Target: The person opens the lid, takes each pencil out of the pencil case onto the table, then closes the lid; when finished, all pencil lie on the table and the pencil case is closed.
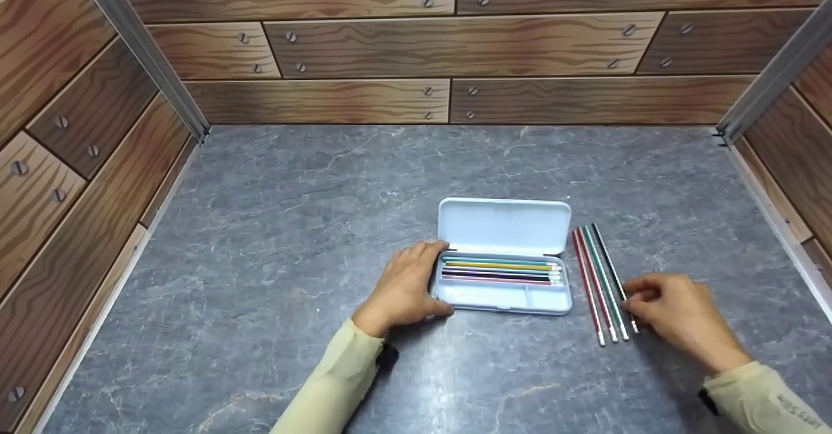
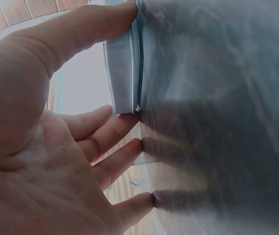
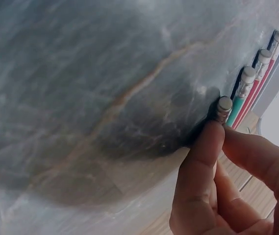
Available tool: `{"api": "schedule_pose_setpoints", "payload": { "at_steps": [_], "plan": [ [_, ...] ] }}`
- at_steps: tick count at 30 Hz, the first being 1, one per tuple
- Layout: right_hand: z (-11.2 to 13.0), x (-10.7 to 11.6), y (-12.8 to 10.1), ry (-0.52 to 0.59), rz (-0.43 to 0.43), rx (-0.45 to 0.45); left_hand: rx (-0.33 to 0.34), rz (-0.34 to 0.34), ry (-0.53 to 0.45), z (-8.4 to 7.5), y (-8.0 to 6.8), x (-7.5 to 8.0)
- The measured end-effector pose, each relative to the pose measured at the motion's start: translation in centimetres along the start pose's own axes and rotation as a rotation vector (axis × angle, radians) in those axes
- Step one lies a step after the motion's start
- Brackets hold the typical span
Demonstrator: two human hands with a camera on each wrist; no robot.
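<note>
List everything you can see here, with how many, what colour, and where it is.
Pencil case: one, light blue, lid open, middle of the table.
Pencils in the case: several, mixed colours, lying in the tray.
Loose pencils: four, two red, one green, one black, right of the case.
Table: one, grey marble pattern.
Walls: wood-plank pattern, three sides.
Left hand: rests against the case's left end.
Right hand: fingers pinch the black pencil.

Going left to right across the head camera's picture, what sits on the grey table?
Left hand → open pencil case with pencils inside → four loose pencils → right hand, pinching the black pencil at the right of that row.
</note>
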State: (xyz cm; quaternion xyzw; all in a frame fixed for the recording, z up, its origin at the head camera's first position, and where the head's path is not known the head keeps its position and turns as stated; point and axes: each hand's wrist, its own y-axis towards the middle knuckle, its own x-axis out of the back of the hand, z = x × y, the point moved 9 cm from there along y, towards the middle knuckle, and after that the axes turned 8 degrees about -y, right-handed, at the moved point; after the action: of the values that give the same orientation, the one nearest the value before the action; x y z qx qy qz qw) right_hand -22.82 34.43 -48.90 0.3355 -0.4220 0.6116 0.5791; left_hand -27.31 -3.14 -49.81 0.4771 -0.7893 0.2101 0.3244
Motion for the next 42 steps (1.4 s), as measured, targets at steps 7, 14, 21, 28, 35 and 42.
{"api": "schedule_pose_setpoints", "payload": {
  "at_steps": [7,14,21,28,35,42],
  "plan": [
    [3.0,1.3,0.6,-0.047,-0.18,0.096,0.008,0.003,-0.003,0.0,0.0,0.0],
    [9.3,0.8,0.6,-0.021,-0.35,0.445,0.013,0.005,-0.003,0.0,0.1,-0.1],
    [13.6,-1.6,0.1,-0.138,-0.343,0.781,0.01,0.007,-0.004,0.0,0.2,-0.3],
    [14.6,-3.3,-0.1,-0.271,-0.307,0.822,0.011,0.009,0.002,-0.1,0.1,-0.2],
    [15.0,-3.4,0.2,-0.247,-0.278,0.798,0.012,0.005,-0.007,0.0,0.1,0.1],
    [14.8,-3.7,0.7,-0.199,-0.224,0.755,0.009,0.0,-0.005,0.2,0.0,0.0]
  ]
}}
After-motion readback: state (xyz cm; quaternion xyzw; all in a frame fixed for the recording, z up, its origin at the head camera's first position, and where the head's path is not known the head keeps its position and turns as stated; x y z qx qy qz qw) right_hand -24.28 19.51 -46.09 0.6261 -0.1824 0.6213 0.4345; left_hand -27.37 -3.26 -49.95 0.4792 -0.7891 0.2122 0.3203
